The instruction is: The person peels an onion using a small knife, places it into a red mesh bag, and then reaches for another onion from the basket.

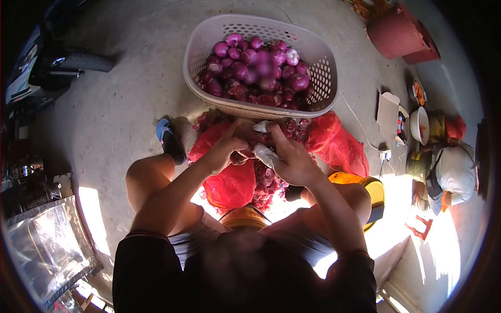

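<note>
Basket [323, 78] beyond both hands [261, 148], seemingly gripping an onion [241, 156].

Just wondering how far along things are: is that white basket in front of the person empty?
No: the white basket holds a heap of peeled purple onions filling most of its inside.

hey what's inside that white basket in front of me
The white basket holds a heap of peeled purple onions, filling its lower part. Whatever lies under the top layer, and the basket floor, is covered.
</note>
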Demonstrator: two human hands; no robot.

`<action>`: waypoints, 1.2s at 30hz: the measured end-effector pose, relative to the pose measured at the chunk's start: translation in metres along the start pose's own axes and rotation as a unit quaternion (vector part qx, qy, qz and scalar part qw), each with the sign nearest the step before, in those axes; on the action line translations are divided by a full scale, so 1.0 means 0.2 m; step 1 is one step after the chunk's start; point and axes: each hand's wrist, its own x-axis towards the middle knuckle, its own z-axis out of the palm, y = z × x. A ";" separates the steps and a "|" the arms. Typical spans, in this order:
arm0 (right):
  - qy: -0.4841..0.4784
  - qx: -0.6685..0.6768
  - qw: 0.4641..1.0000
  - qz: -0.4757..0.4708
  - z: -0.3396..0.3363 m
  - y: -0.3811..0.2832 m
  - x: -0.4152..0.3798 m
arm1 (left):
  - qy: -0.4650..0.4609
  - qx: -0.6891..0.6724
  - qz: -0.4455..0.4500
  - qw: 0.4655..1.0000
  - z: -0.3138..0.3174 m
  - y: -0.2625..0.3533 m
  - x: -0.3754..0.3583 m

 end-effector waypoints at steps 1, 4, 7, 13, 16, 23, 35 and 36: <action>0.009 0.016 1.000 -0.014 0.01 0.01 0.00 | 0.008 -0.002 0.005 1.000 0.00 -0.01 0.00; 0.007 0.084 0.996 -0.025 0.02 0.02 0.00 | 0.015 -0.002 0.015 1.000 -0.01 -0.04 -0.01; -0.029 0.149 0.988 -0.016 0.01 0.01 0.00 | -0.002 -0.004 0.024 1.000 -0.03 -0.06 -0.01; 0.040 0.136 0.984 -0.105 0.06 0.01 0.00 | -0.024 0.003 0.006 1.000 -0.01 -0.03 -0.03; 0.071 0.137 0.978 -0.137 0.10 0.02 -0.01 | -0.050 0.000 -0.013 0.999 -0.04 -0.03 -0.04; 0.036 0.217 0.967 -0.129 0.14 0.07 0.00 | -0.041 -0.057 -0.100 0.992 -0.04 -0.01 -0.07; 0.050 0.263 0.954 -0.135 0.15 0.13 0.05 | -0.026 0.056 0.016 0.998 0.00 0.03 -0.04; 0.046 0.274 0.952 -0.131 0.15 0.13 0.06 | -0.027 0.074 0.019 0.997 -0.01 0.03 -0.04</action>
